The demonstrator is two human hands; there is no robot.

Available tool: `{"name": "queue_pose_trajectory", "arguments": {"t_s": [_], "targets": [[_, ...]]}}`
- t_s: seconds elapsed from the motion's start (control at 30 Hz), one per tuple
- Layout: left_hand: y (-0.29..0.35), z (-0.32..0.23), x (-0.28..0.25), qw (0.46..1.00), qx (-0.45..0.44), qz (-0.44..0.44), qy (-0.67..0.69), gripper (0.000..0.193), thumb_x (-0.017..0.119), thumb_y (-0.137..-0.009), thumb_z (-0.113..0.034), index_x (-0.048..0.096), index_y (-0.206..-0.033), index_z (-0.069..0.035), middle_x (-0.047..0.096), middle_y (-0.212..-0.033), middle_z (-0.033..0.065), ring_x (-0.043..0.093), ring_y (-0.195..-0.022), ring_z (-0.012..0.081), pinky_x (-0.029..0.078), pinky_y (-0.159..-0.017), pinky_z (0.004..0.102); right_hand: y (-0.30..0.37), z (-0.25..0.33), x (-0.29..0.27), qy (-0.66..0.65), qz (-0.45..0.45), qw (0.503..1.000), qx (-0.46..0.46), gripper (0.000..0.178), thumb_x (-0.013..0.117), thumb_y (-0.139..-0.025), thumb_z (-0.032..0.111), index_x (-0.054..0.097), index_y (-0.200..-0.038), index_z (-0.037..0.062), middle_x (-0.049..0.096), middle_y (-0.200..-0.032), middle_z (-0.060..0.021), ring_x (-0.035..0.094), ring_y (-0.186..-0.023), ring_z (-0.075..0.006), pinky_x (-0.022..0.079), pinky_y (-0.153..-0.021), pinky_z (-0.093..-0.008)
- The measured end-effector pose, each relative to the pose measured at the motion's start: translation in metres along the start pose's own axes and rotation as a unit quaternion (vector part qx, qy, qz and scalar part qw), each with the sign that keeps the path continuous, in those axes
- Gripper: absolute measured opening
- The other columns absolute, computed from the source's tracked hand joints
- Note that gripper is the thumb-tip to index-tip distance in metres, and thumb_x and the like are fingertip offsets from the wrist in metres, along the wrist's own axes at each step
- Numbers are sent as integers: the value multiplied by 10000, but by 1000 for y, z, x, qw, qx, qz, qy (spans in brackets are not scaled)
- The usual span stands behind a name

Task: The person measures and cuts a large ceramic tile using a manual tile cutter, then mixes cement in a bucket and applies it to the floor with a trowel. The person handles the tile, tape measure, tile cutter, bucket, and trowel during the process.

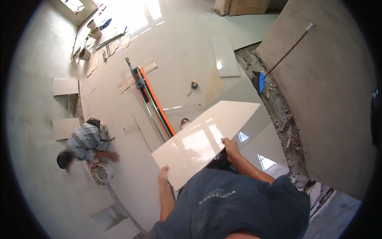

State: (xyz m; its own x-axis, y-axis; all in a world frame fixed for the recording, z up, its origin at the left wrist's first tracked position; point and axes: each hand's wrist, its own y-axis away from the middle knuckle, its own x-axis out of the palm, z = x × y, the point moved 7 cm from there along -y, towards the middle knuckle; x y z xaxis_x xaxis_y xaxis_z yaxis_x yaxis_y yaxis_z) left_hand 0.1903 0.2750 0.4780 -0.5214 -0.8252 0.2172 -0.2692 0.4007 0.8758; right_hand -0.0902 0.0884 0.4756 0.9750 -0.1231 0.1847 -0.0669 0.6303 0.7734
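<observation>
A large glossy cream tile (203,137) is held up in front of my body, tilted, with window light reflecting off its face. My left hand (163,175) is closed on its lower left edge. Farther right, my right hand (230,149) grips the near long edge, thumb on the upper face; its other fingers are hidden beneath. Just beyond the tile lies a long manual tile cutter (153,104) with orange sides and metal rails. The near end of the cutter is covered by the tile.
A tape measure (194,85) lies on the tiled floor. At left, a co-worker (85,139) crouches beside a white bucket (104,173). A blue-headed broom (261,81) leans against the right wall above a rubble-filled trench (278,107). Another tile (225,57) lies farther off.
</observation>
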Motion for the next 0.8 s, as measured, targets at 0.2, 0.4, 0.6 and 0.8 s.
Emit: {"name": "queue_pose_trajectory", "arguments": {"t_s": [0.2,0.4,0.6,0.8], "targets": [[-83,-128,76,997,-47,-13,-55,480,491,-863,-222,423,-1221,90,553,-1125,234,593,-999,340,503,-858,424,-56,66,74,-40,-88,995,-3,345,556,-799,198,587,-902,-129,618,-864,-158,586,-802,-199,446,-707,-308],[-128,-253,154,986,-48,52,-153,445,492,-875,-225,448,-1190,87,570,-1094,218,606,-961,313,508,-832,399,-72,135,136,-116,-146,981,-58,319,569,-809,191,584,-895,-116,605,-877,-134,569,-825,-175,449,-729,-303],[-154,-355,231,981,7,129,-144,447,490,-878,-213,451,-1201,92,576,-1095,209,605,-965,299,503,-827,382,-97,229,198,-141,-121,972,-144,299,578,-824,216,588,-820,-83,584,-821,-71,537,-766,-133,438,-691,-292],[-252,-428,282,977,68,114,-169,441,493,-864,-217,481,-1181,89,593,-1065,196,608,-956,295,503,-824,369,-205,298,249,-140,-92,971,-170,284,581,-818,222,597,-760,-56,564,-759,-42,509,-710,-124,428,-652,-300]]}}
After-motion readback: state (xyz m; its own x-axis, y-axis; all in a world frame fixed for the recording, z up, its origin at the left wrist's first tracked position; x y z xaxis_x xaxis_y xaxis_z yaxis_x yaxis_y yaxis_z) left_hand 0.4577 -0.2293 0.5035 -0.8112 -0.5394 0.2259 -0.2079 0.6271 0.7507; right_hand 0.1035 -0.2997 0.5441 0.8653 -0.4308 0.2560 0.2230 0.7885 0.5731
